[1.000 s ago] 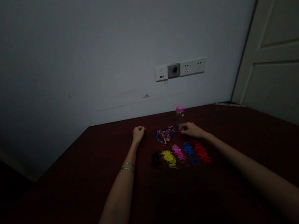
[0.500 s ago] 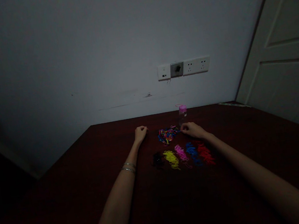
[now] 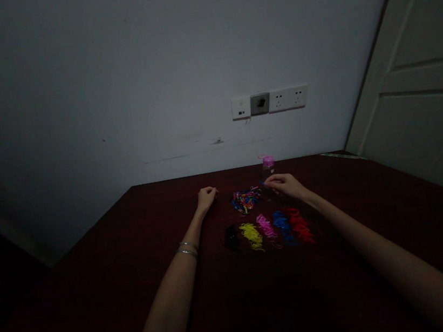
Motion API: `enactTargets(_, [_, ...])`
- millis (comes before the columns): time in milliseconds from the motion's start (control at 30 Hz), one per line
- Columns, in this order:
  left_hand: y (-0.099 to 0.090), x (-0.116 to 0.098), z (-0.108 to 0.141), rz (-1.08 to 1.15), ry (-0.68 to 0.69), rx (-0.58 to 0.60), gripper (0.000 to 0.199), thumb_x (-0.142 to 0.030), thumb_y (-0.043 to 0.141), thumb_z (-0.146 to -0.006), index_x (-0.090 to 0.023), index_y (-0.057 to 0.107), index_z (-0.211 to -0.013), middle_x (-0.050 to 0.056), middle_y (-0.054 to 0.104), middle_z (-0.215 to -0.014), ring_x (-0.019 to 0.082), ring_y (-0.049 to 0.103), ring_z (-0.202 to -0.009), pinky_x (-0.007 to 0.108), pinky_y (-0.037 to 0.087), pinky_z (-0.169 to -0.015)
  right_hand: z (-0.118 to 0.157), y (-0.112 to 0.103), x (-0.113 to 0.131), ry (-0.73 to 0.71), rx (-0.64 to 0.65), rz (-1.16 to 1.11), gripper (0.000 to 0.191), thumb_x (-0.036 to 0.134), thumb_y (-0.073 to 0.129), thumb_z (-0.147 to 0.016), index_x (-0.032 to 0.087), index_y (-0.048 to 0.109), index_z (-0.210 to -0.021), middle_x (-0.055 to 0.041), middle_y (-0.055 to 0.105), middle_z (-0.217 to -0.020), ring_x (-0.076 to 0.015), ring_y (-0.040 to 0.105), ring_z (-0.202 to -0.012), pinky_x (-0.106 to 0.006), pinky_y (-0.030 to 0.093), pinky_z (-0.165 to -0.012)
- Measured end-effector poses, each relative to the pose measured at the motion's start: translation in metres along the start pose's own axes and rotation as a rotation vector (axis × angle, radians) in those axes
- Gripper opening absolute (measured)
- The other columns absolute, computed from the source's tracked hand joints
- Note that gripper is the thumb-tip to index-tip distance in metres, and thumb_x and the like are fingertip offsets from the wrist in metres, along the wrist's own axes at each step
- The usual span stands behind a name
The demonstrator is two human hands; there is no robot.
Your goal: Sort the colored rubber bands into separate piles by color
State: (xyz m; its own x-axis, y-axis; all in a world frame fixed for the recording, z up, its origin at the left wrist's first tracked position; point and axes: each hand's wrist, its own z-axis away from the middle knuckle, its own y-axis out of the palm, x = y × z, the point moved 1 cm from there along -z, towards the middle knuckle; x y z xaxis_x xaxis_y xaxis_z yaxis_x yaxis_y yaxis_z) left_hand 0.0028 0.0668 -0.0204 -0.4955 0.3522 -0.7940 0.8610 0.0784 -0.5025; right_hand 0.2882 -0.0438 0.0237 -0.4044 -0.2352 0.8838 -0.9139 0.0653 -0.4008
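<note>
Head view, and the right hand (image 3: 287,185) pinches a thin blue band (image 3: 262,183) right by the clear, pink-lidded bottle (image 3: 269,169), contents too dim to tell; left hand (image 3: 206,198) curled closed, any hold unclear, beside the tangled multicoloured pile (image 3: 246,200) on the dark red table (image 3: 136,264)

Mixed pile (image 3: 246,200) beyond five single-color piles (image 3: 266,226)

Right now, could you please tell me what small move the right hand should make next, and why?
I would probably lower the right hand toward the blue pile: its fingers seem to pinch a blue band just beyond the mixed pile, and the nearer piles look sorted by colour.
</note>
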Motion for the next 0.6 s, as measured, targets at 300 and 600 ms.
enactTargets(300, [0.001,-0.002,-0.001,0.002,0.045,0.025,0.032,-0.035,0.043,-0.072,-0.012,0.065,-0.066,0.001,0.056,-0.053,0.011,0.051,-0.054,0.02,0.036,-0.054,0.02,-0.007,-0.001,0.033,0.094,0.041,0.042,0.054,0.057,-0.064,0.014,0.06,-0.078,0.0023,0.048,-0.051,-0.0092,0.043,-0.047,-0.022,0.032,-0.044])
enactTargets(600, [-0.006,-0.005,0.001,0.139,-0.03,0.052,0.034,-0.038,0.046,-0.07,-0.01,0.065,-0.071,0.001,0.055,-0.052,0.007,0.042,-0.044,0.019,0.032,-0.047,0.034,-0.024,-0.005,0.063,0.347,0.186,0.028,0.039,0.056,-0.067,0.013,0.063,-0.075,0.0002,0.053,-0.056,-0.0081,0.042,-0.048,-0.022,0.032,-0.046])
